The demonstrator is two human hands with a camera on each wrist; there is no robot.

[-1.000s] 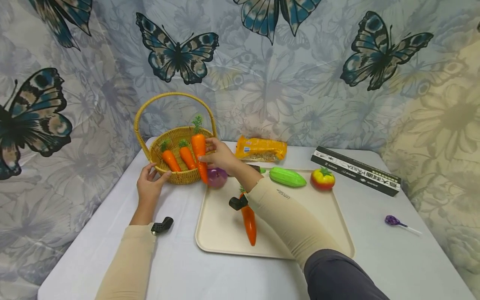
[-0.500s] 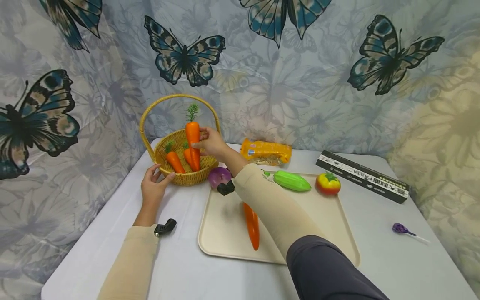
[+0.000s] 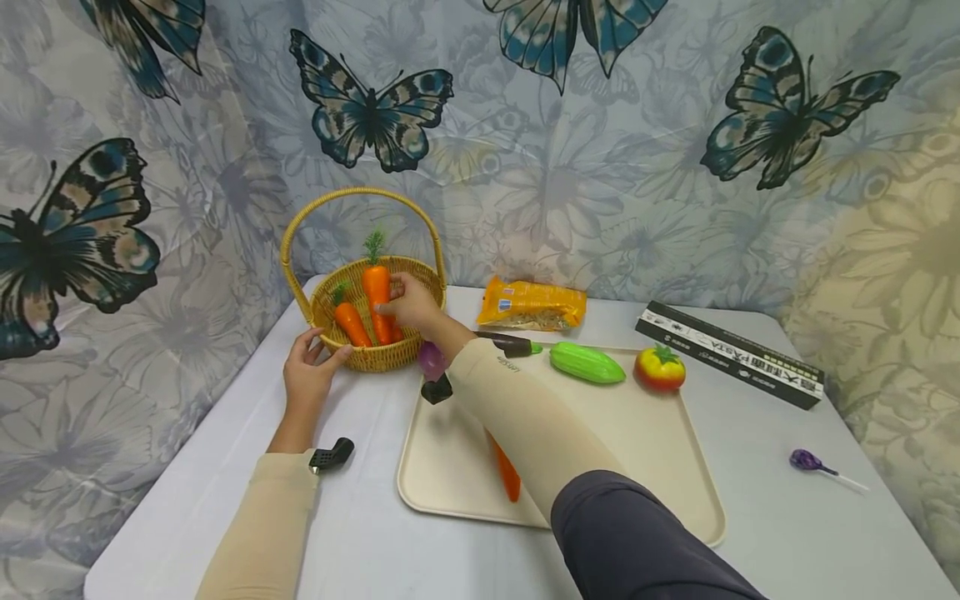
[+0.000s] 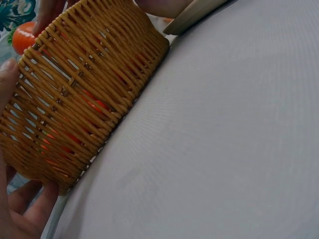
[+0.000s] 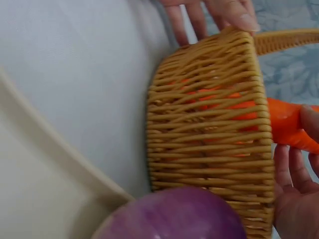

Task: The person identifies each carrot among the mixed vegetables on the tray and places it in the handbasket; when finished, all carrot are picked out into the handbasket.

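A woven wicker basket with a tall hoop handle stands at the table's back left and also fills the left wrist view and the right wrist view. My right hand grips an orange toy carrot with a green top, its tip down inside the basket beside another carrot. My left hand rests against the basket's near wall, fingers straight. One more carrot lies on the cream tray, partly hidden by my right forearm.
On the tray sit a purple onion, a green cucumber and a red-yellow tomato. Behind are a yellow packet, a dark knife-like thing and a black box. A purple lollipop lies right.
My right hand has carried the carrot from beside the basket's rim up and left, then lowered it into the basket. The left hand has stayed on the basket.
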